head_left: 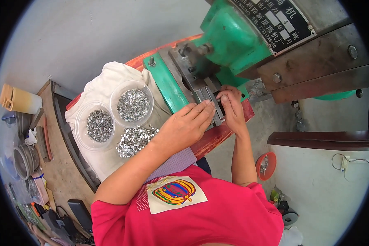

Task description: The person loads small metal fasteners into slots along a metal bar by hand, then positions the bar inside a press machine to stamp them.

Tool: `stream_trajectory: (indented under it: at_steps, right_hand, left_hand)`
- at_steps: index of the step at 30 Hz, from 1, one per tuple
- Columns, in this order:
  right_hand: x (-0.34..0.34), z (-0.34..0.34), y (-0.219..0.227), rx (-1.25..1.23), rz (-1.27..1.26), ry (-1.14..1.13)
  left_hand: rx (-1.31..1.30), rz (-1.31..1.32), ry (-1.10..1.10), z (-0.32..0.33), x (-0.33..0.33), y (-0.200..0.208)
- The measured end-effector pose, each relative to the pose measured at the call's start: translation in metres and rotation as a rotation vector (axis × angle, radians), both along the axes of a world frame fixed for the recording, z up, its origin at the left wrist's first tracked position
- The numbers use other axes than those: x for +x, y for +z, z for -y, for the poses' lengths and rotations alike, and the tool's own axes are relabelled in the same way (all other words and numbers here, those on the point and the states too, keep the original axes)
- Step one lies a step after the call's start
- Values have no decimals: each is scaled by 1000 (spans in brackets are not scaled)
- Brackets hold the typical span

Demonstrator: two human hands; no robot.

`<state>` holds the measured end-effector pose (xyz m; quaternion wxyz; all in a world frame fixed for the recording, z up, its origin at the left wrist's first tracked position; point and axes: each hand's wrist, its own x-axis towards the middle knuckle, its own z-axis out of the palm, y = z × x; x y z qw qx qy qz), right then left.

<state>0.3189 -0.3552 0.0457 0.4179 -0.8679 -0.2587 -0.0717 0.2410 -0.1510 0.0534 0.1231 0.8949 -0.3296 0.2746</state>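
Observation:
At the metal die fixture (208,97) of a green press (233,39), both my hands work close together. My left hand (188,123) reaches over the fixture's near left side, its fingers pressed together and fingertips on the steel; its thumb is hidden, as is anything small under the tips. My right hand (231,107) is curled against the fixture's right side, thumb and fingers drawn in; what they pinch is too small to make out. Left of the press stand a clear tub of shiny metal pieces (153,107) and another round tub (81,137) of small metal parts.
A loose heap of small metal pieces (136,140) lies on the white cloth (95,88), near my left forearm. The red bench edge (211,143) runs under the press. An orange bowl (271,166) sits low at right. A wooden table (63,164) with a yellow-lidded jug (22,100) stands left.

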Motion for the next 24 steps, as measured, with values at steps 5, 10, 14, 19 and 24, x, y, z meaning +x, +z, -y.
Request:
stream_trajectory:
  at_steps: [5, 10, 14, 19, 24]
  right_hand:
    - [-1, -2, -1, 33, -55, -32]
    - [2, 0, -5, 136, -132, -4]
    - [2, 1, 0, 107, -187, 22]
    - [-1, 2, 3, 95, -143, 4]
    - [-6, 10, -6, 432, 14, -322]
  left_hand:
    - [-10, -8, 15, 1, -3, -1]
    - [-30, -55, 27, 3, -7, -2]
    - [-52, -47, 30, 4, -7, -7]
    - [-402, -214, -13, 3, -13, -12]
    - [-749, -432, 119, 7, -14, -17]
